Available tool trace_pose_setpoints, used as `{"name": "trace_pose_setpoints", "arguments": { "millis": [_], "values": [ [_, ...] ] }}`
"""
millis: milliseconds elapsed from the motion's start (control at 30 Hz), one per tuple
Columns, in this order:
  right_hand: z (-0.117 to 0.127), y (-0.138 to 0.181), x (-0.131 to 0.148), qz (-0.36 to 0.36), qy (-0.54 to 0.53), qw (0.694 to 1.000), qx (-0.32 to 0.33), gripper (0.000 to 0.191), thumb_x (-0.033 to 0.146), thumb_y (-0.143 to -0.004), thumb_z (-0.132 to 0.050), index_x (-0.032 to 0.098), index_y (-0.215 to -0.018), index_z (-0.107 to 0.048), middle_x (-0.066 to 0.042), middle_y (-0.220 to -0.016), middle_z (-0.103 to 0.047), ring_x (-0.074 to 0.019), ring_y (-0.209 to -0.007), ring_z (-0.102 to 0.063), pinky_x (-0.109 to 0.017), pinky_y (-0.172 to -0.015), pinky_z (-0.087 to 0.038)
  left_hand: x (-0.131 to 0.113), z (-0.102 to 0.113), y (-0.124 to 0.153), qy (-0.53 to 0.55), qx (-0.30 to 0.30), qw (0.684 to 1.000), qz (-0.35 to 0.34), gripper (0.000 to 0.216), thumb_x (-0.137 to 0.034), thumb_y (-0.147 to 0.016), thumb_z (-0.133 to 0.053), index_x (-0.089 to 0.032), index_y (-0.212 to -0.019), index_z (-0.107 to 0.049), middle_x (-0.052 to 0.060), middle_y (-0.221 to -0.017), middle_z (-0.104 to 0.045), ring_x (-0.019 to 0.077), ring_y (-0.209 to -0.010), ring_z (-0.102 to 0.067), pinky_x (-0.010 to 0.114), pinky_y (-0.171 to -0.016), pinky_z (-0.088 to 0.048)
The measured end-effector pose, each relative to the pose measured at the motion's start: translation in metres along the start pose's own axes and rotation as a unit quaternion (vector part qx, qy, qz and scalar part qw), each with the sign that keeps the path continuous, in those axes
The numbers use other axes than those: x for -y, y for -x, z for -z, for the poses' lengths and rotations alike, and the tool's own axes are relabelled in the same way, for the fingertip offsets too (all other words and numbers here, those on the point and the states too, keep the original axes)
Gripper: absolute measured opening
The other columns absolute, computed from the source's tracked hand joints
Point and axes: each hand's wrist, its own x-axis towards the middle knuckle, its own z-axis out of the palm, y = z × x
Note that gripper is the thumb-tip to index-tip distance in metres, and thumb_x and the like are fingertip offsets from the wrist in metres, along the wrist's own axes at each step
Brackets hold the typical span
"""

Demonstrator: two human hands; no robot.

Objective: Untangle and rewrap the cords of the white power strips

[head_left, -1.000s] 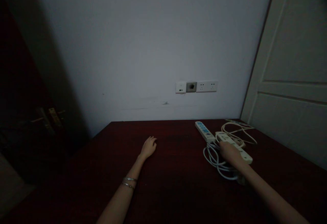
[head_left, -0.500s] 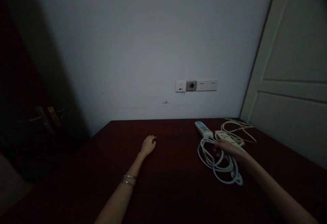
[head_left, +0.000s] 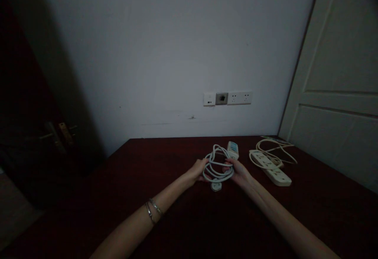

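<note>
Both my hands hold a coiled white cable (head_left: pixel 217 163) over the middle of the dark red table (head_left: pixel 165 211). My left hand (head_left: pixel 198 170) grips the coil's left side, my right hand (head_left: pixel 238 172) its right side. The cable's plug (head_left: pixel 216 186) hangs at the coil's bottom, near the tabletop. The cable belongs to a white power strip with blue sockets (head_left: pixel 233 149), which lies just behind the coil. Two thin bracelets (head_left: pixel 153 209) sit on my left wrist.
A second cream power strip (head_left: pixel 270 167) with its own looped cord (head_left: pixel 277 148) lies at the right of the table. Wall sockets (head_left: pixel 227 98) sit on the white wall above the table. A pale door (head_left: pixel 339 93) stands at the right, a dark door with a handle (head_left: pixel 59 133) at the left.
My right hand has dragged the white cable and its blue-socket strip from the right toward the table's middle. My left hand has left the tabletop and taken the coil's other side.
</note>
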Motion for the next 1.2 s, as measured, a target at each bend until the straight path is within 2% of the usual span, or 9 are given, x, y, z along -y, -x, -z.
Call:
{"name": "trace_pose_setpoints", "arguments": {
  "millis": [100,200,300,400,633,733,900,1033,1200],
  "values": [
    [-0.009,0.001,-0.011,-0.007,-0.016,1.000,-0.004,0.026,0.006,-0.083,-0.037,0.020,-0.061,-0.035,0.007,-0.037,-0.038,-0.0052,-0.029,-0.036,-0.014,-0.034,-0.035,-0.001,-0.001,0.010,0.174,0.111,0.976,0.077,0.032,-0.035,-0.085,-0.035,-0.011,-0.085,-0.057,0.006,-0.066,-0.062,0.0144,-0.053,-0.059,0.028,-0.054,-0.049],
    [-0.009,0.003,-0.018,-0.026,-0.014,1.000,0.005,0.020,0.009,-0.083,-0.039,0.018,-0.065,-0.043,0.003,-0.041,-0.047,-0.0091,-0.035,-0.047,-0.018,-0.038,-0.041,0.000,0.007,0.014,0.214,0.095,0.971,0.046,0.019,-0.026,-0.083,-0.044,-0.011,-0.083,-0.055,0.005,-0.063,-0.061,0.0166,-0.055,-0.061,0.031,-0.057,-0.050],
    [-0.002,0.004,-0.020,-0.052,0.006,0.998,0.023,0.012,0.021,-0.084,-0.043,0.017,-0.077,-0.051,-0.002,-0.057,-0.060,-0.0147,-0.049,-0.059,-0.027,-0.051,-0.049,-0.003,0.018,0.016,0.185,0.059,0.981,-0.001,0.013,-0.023,-0.079,-0.052,-0.011,-0.079,-0.055,0.000,-0.052,-0.055,0.0141,-0.046,-0.058,0.029,-0.053,-0.049],
    [0.006,0.001,-0.019,-0.070,0.037,0.996,0.034,0.019,0.033,-0.086,-0.042,0.016,-0.086,-0.052,-0.006,-0.071,-0.065,-0.0177,-0.061,-0.064,-0.033,-0.062,-0.051,-0.009,0.029,0.020,0.132,0.042,0.990,-0.029,0.016,-0.027,-0.075,-0.058,-0.011,-0.075,-0.055,-0.004,-0.045,-0.048,0.0082,-0.036,-0.049,0.020,-0.043,-0.042],
    [0.000,-0.008,-0.026,-0.064,0.031,0.996,0.050,0.032,0.047,-0.089,-0.034,0.019,-0.085,-0.048,-0.007,-0.078,-0.066,-0.0194,-0.072,-0.066,-0.034,-0.070,-0.050,-0.030,0.049,0.026,0.083,0.047,0.995,0.001,0.013,-0.025,-0.075,-0.059,-0.013,-0.073,-0.054,-0.008,-0.038,-0.036,0.0048,-0.031,-0.036,0.016,-0.034,-0.030],
    [-0.004,-0.013,-0.032,-0.062,0.043,0.997,0.029,0.028,0.045,-0.089,-0.037,0.019,-0.086,-0.046,-0.008,-0.082,-0.066,-0.0198,-0.073,-0.066,-0.036,-0.069,-0.051,-0.041,0.058,0.029,0.047,0.066,0.996,0.046,0.012,-0.024,-0.075,-0.059,-0.013,-0.075,-0.056,-0.009,-0.039,-0.035,0.0046,-0.032,-0.034,0.016,-0.034,-0.029],
    [0.002,-0.019,-0.034,0.009,0.052,0.998,-0.035,0.015,0.022,-0.092,-0.035,0.021,-0.078,-0.039,-0.006,-0.087,-0.067,-0.0137,-0.073,-0.066,-0.032,-0.070,-0.052,-0.063,0.081,0.050,-0.009,0.155,0.984,0.086,0.012,-0.019,-0.076,-0.056,-0.010,-0.082,-0.062,-0.008,-0.038,-0.032,0.0028,-0.031,-0.027,0.014,-0.032,-0.024],
    [0.011,-0.020,-0.027,0.004,0.083,0.996,-0.043,0.018,0.014,-0.091,-0.034,0.020,-0.075,-0.039,-0.005,-0.078,-0.068,-0.0123,-0.067,-0.066,-0.026,-0.063,-0.053,-0.088,0.103,0.075,-0.069,0.189,0.977,0.066,0.020,-0.023,-0.078,-0.054,-0.010,-0.089,-0.065,-0.006,-0.039,-0.035,0.0053,-0.032,-0.031,0.016,-0.030,-0.022],
    [0.014,-0.021,-0.026,0.010,0.161,0.984,-0.076,0.014,0.015,-0.089,-0.041,0.017,-0.076,-0.045,0.003,-0.045,-0.055,-0.0086,-0.036,-0.053,-0.017,-0.040,-0.045,-0.133,0.138,0.109,-0.107,0.140,0.984,0.016,0.016,-0.023,-0.079,-0.053,-0.013,-0.081,-0.066,-0.004,-0.036,-0.036,0.0078,-0.032,-0.029,0.021,-0.033,-0.035]
  ]
}}
